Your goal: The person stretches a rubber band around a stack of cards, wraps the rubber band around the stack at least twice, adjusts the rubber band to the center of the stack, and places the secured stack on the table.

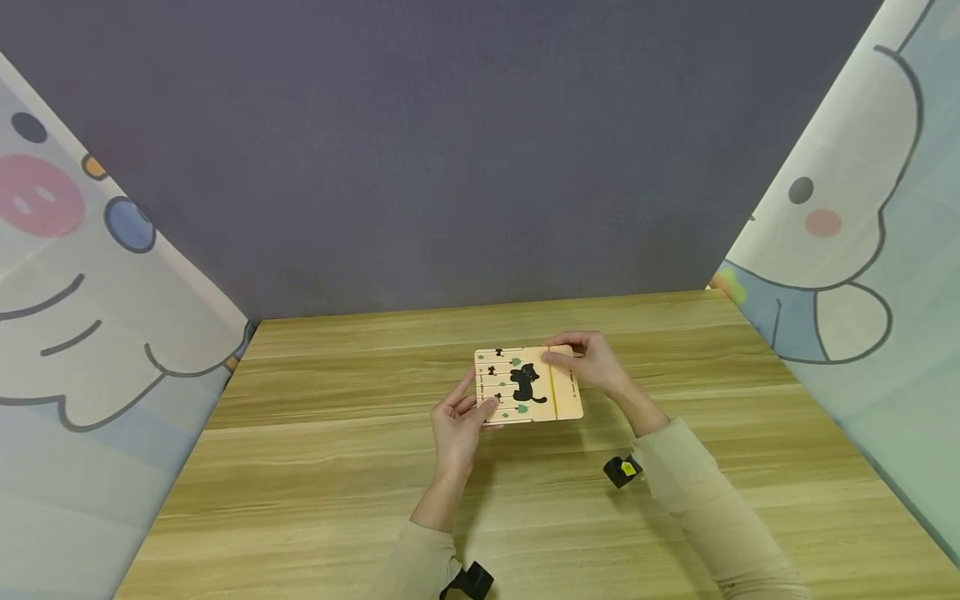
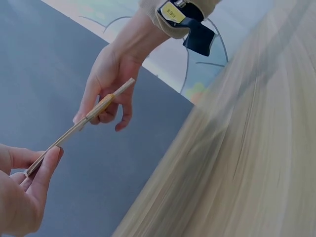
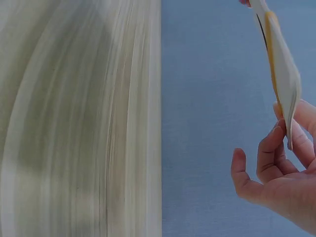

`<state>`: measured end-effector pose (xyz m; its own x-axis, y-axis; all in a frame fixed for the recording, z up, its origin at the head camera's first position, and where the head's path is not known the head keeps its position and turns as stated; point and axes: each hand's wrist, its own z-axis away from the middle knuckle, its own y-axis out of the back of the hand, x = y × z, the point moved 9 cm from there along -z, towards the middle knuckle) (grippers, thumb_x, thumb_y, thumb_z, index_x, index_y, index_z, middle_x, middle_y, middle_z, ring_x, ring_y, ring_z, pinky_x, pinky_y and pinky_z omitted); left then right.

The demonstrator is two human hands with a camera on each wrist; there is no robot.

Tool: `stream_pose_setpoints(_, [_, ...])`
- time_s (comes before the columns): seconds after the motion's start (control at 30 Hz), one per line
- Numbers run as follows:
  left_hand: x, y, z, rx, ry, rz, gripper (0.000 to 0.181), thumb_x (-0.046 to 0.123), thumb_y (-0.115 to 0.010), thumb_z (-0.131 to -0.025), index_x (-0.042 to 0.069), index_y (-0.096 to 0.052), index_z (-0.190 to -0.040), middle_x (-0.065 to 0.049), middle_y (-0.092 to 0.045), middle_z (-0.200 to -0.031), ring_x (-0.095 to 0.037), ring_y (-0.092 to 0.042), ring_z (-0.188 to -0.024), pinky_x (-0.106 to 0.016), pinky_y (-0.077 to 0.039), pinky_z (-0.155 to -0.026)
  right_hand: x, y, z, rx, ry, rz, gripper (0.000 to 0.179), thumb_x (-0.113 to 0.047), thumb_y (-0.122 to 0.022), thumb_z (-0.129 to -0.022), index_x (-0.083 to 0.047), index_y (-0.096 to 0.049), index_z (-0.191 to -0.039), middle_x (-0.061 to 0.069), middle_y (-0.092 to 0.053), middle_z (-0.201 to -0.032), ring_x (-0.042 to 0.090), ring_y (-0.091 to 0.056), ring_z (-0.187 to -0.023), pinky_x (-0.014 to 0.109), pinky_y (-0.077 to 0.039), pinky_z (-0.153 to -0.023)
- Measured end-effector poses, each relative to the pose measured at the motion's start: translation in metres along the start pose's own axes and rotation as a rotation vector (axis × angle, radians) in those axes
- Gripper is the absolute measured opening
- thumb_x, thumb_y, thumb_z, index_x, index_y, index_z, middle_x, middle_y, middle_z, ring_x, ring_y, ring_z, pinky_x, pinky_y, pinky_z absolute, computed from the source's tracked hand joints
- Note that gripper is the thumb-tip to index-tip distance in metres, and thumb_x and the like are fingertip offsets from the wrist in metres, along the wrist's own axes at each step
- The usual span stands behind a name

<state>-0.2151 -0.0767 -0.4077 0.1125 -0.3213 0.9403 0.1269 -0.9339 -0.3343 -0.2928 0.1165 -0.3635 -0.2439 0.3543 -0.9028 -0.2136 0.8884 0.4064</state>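
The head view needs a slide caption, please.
Left hand and right hand hold a rectangular cream paper booklet showing a black cat.

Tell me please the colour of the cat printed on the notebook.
The cat is black; the head view shows it best.

Desk (image 1: 315,467) is passable left and right of the forearms; the lane between them dead-ends at the booklet (image 1: 531,408) bridging left hand (image 1: 455,425) and right hand (image 1: 597,364). Gap underneath it. Black wrist unit (image 1: 617,475) juts into that lane. Dark panel (image 1: 465,158) blocks the far side, printed sheets (image 1: 112,333) both flanks.
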Motion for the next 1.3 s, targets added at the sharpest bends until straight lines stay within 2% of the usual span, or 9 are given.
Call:
stream_pose_setpoints(0.2, [-0.001,0.001,0.000,0.003,0.009,0.017,0.055,-0.012,-0.063,-0.074,0.005,-0.050,-0.125,-0.026,-0.062,-0.091,-0.019,-0.064,-0.065,-0.035,-0.058,-0.054,-0.017,0.003,0.006,-0.020,-0.022,-0.028,0.027,-0.013,-0.066,-0.081,0.004,-0.063,-0.102,0.017,-0.061,-0.099,0.014,-0.049,-0.064,0.025,-0.048,-0.052])
stream_pose_setpoints(0.37, [-0.001,0.001,0.000,0.006,0.017,0.016,0.055,-0.011,-0.063,-0.074,0.006,-0.050,-0.125,-0.024,-0.063,-0.088,-0.018,-0.064,-0.064,-0.035,-0.058,-0.054,-0.003,0.009,0.002,-0.013,-0.032,-0.040,0.030,-0.019,-0.062,-0.085,0.005,-0.061,-0.103,0.013,-0.063,-0.093,0.015,-0.055,-0.074,0.025,-0.053,-0.063])
stream_pose_setpoints(0.57, [-0.001,0.002,0.000,0.015,0.020,0.020,0.056,-0.012,-0.063,-0.073,0.007,-0.051,-0.124,-0.021,-0.063,-0.081,-0.016,-0.062,-0.059,-0.038,-0.058,-0.055,0.003,0.010,-0.002,0.000,-0.069,-0.057,0.028,-0.016,-0.061,-0.085,0.008,-0.061,-0.098,0.010,-0.062,-0.088,0.014,-0.055,-0.073,0.023,-0.053,-0.062])
stream_pose_setpoints(0.77, [-0.001,0.002,0.001,0.008,0.002,0.015,0.056,-0.013,-0.063,-0.073,0.007,-0.051,-0.124,-0.024,-0.063,-0.090,-0.019,-0.064,-0.064,-0.035,-0.058,-0.053,0.003,0.007,-0.002,0.021,-0.096,-0.053,0.026,-0.015,-0.061,-0.084,0.008,-0.062,-0.097,0.012,-0.062,-0.090,0.015,-0.054,-0.074,0.022,-0.051,-0.062])
stream_pose_setpoints(0.97, [-0.002,-0.003,0.002,-0.024,-0.008,-0.002,0.056,-0.011,-0.064,-0.074,0.005,-0.049,-0.125,-0.025,-0.062,-0.090,-0.019,-0.064,-0.064,-0.041,-0.057,-0.057,0.006,-0.003,-0.002,0.013,-0.158,-0.040,0.028,-0.022,-0.061,-0.085,0.004,-0.064,-0.097,0.014,-0.061,-0.101,0.024,-0.055,-0.092,0.034,-0.050,-0.083])
stream_pose_setpoints(1.03, [-0.002,-0.003,0.002,-0.021,-0.012,0.002,0.056,-0.012,-0.063,-0.073,0.006,-0.049,-0.125,-0.025,-0.062,-0.091,-0.021,-0.065,-0.066,-0.041,-0.057,-0.057,0.005,-0.005,-0.002,0.014,-0.156,-0.049,0.029,-0.022,-0.061,-0.085,0.004,-0.063,-0.097,0.016,-0.061,-0.104,0.026,-0.054,-0.097,0.037,-0.047,-0.089])
stream_pose_setpoints(1.13, [-0.003,-0.002,0.002,-0.013,-0.010,0.015,0.057,-0.013,-0.063,-0.073,0.006,-0.049,-0.125,-0.025,-0.062,-0.094,-0.025,-0.065,-0.071,-0.040,-0.057,-0.057,0.004,-0.004,-0.002,0.021,-0.156,-0.049,0.031,-0.025,-0.061,-0.085,0.003,-0.064,-0.099,0.015,-0.061,-0.104,0.024,-0.054,-0.095,0.033,-0.048,-0.084])
stream_pose_setpoints(1.3, [-0.003,-0.001,0.002,-0.005,0.007,0.020,0.057,-0.012,-0.063,-0.073,0.006,-0.049,-0.125,-0.026,-0.062,-0.094,-0.025,-0.065,-0.072,-0.040,-0.058,-0.057,0.002,0.001,-0.001,0.008,-0.148,-0.076,0.031,-0.023,-0.058,-0.087,0.003,-0.062,-0.103,0.012,-0.062,-0.096,0.014,-0.053,-0.073,0.023,-0.049,-0.059])
